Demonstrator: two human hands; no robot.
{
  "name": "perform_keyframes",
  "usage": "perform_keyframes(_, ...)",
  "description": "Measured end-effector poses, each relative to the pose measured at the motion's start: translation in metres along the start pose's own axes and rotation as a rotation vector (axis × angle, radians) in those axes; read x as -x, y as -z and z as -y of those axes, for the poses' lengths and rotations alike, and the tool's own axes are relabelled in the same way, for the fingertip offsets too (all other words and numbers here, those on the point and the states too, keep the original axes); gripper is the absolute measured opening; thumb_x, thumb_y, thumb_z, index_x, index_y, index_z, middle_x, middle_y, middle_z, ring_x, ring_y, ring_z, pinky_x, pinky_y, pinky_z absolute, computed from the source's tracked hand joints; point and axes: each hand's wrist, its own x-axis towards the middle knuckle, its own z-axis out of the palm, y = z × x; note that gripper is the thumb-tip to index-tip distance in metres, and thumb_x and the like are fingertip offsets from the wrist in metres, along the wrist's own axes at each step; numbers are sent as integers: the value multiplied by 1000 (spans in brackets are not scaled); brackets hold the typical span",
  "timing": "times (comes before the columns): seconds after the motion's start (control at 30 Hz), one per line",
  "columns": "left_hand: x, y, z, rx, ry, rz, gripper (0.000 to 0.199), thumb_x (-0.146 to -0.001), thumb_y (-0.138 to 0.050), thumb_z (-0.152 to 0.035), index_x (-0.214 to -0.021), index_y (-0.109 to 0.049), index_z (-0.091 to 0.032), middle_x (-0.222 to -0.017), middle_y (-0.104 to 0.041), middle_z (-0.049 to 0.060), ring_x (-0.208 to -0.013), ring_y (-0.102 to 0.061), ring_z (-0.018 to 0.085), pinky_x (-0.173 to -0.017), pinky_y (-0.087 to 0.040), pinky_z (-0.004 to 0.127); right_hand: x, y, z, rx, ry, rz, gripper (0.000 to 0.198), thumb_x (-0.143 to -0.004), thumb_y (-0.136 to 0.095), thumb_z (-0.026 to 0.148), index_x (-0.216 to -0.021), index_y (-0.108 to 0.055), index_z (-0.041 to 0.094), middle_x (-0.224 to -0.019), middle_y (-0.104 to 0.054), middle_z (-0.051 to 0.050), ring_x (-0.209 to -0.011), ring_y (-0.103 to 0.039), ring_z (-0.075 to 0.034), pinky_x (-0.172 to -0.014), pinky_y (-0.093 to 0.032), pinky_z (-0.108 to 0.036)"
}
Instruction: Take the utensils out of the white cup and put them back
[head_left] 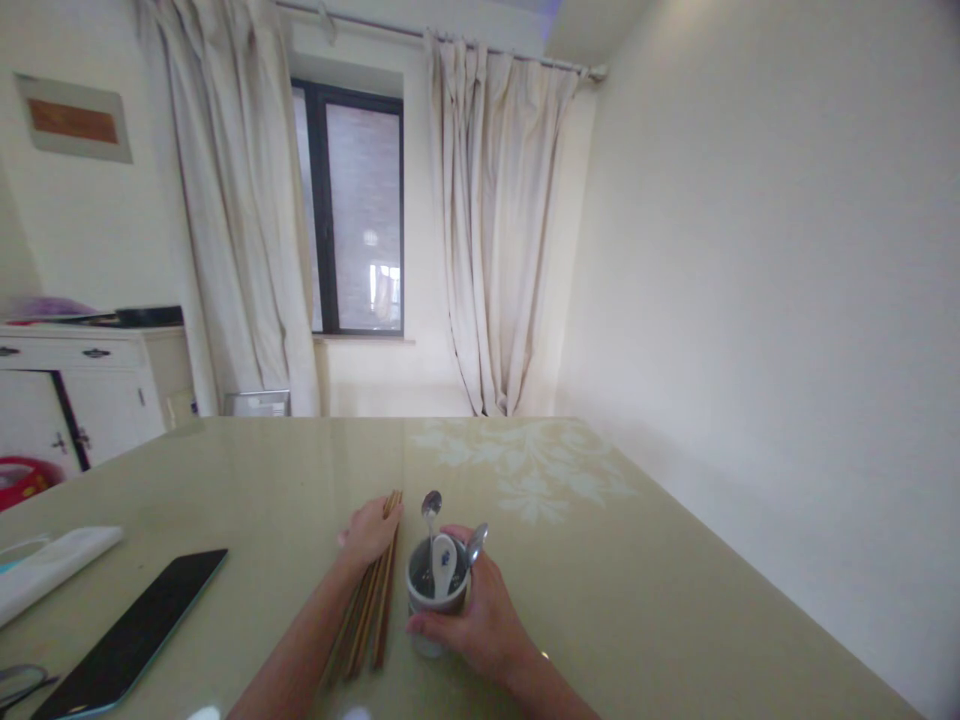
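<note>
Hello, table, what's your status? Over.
Left hand gripping chopsticks near their far ends. Right hand around a cup, spoons inside. Dark flat device off left, apart from both hands.

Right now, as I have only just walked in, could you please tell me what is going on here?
A person is at a table with both hands busy. The left hand grips a bundle of chopsticks near their far ends, outside the cup and to its left. The right hand is wrapped around the cup, which has a white spoon and two metal spoons in it. A dark-screened device lies further left.
</note>
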Motion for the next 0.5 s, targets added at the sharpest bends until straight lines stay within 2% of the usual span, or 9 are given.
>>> perform_keyframes(0.13, 6, -11, -3, -194, 42, -36, 37, -94, -50, -41, -111, -72, -17, -132, -69, 23, -132, -57, 45, -103, -45, 60, -2, 1, 0, 8, -7, -27, 87, -60, -100, 42, -134, -59, 23, -117, -75, -9, -106, -71, -33, -100, -55, -48)
perform_keyframes(0.27, 15, -4, -2, -274, -11, -35, 55, -98, -44, -46, -138, -60, -13, -144, -61, 25, -136, -55, 44, -106, -45, 58, -3, 4, -2, 23, -6, -25, 86, -60, -100, 43, -134, -60, 22, -116, -75, -10, -106, -71, -34, -101, -55, -49)
perform_keyframes(0.43, 55, 25, 23, -331, -135, 6, 55, -97, -48, -53, -138, -61, -18, -143, -66, 19, -137, -57, 38, -116, -38, 53, -6, 8, -3, 62, -35, -55, 91, -60, -100, 40, -138, -57, 23, -123, -74, -12, -113, -70, -36, -107, -51, -55)
perform_keyframes(0.5, 82, 31, 33, -314, -276, 54, 58, -99, -44, -54, -141, -60, -17, -141, -67, 19, -135, -58, 37, -118, -37, 53, -7, 8, -4, 64, -50, -71, 91, -63, -99, 38, -141, -55, 23, -124, -74, -12, -115, -70, -36, -110, -50, -56)
